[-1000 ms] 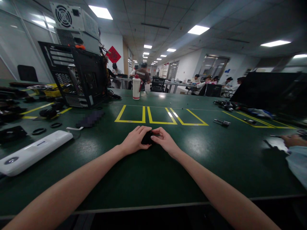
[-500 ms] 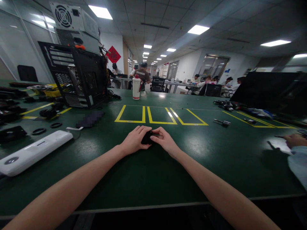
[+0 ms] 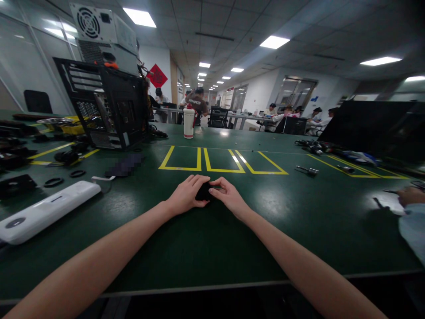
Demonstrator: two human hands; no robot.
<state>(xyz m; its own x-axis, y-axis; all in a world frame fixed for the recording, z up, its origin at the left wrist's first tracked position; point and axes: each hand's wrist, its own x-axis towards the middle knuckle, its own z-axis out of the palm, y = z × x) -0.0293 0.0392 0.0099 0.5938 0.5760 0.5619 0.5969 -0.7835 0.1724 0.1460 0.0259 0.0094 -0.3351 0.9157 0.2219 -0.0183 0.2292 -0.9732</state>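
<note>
Between my two hands, low over the green table [image 3: 212, 248], is a small black object [image 3: 203, 191] whose kind I cannot make out. My left hand [image 3: 188, 194] is wrapped round its left side, thumb below and fingers over the top. On its right side, my right hand [image 3: 226, 194] has thumb and fingers pinched at the object's edge; whether something small is between those fingertips is hidden. Just beyond both hands, yellow tape outlines [image 3: 181, 169] mark the tabletop.
A white elongated device [image 3: 53, 208] lies at left near black rings [image 3: 53, 182]. Behind stands an open black computer case [image 3: 116, 106] with power supplies [image 3: 102, 26] on top. A white cup [image 3: 188, 123] stands beyond the tape. At right are a metal tool part [image 3: 307, 170] and another person's hand [image 3: 410, 195].
My hands and the black object stay almost in place; my right fingertips have shifted very slightly right. The other person's hand at the right edge has moved a little.
</note>
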